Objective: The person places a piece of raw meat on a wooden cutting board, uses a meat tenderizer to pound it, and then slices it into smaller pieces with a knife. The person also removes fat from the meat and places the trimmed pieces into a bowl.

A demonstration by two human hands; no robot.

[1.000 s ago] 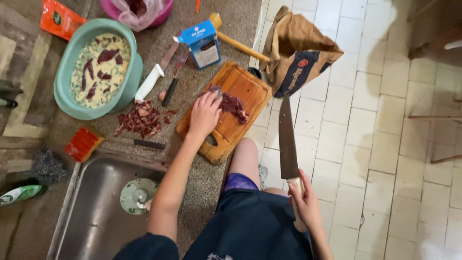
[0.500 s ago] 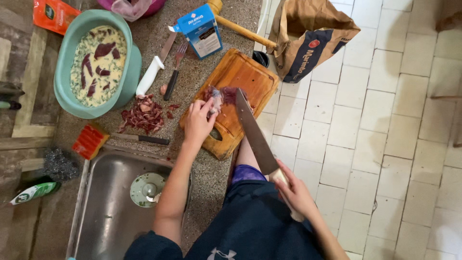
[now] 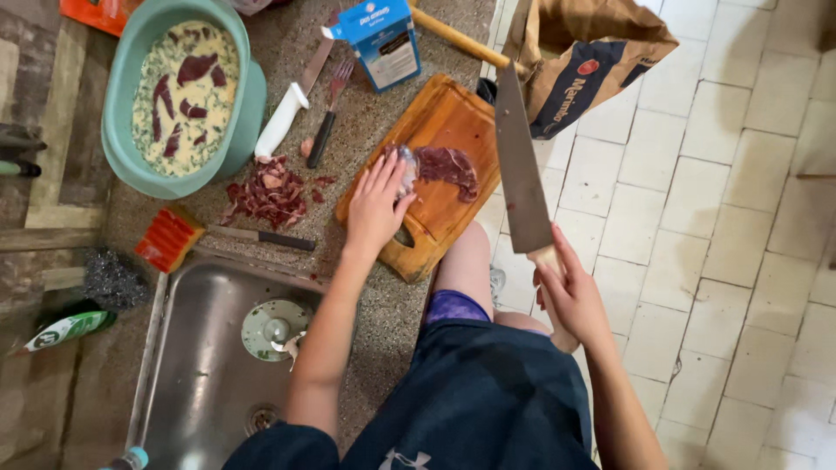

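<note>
1. The left hand (image 3: 376, 206) lies flat on the wooden cutting board (image 3: 453, 130), its fingers (image 3: 402, 178) spread wide and pressing the near end of the slab of raw meat (image 3: 446, 165).
2. The meat sits in the middle of the board, which lies at the worktop's (image 3: 366, 287) right edge, partly overhanging it.
3. The right hand (image 3: 570, 296) is closed around the handle of a large knife (image 3: 521, 170), blade raised beside the board, off the worktop.
4. The meat looks soft, wet and probably slippery; pinning it flat near its end should hold it best.
5. Meat scraps (image 3: 266, 191) lie left of the board, a green basin (image 3: 178, 91) at the far-left corner.
</note>
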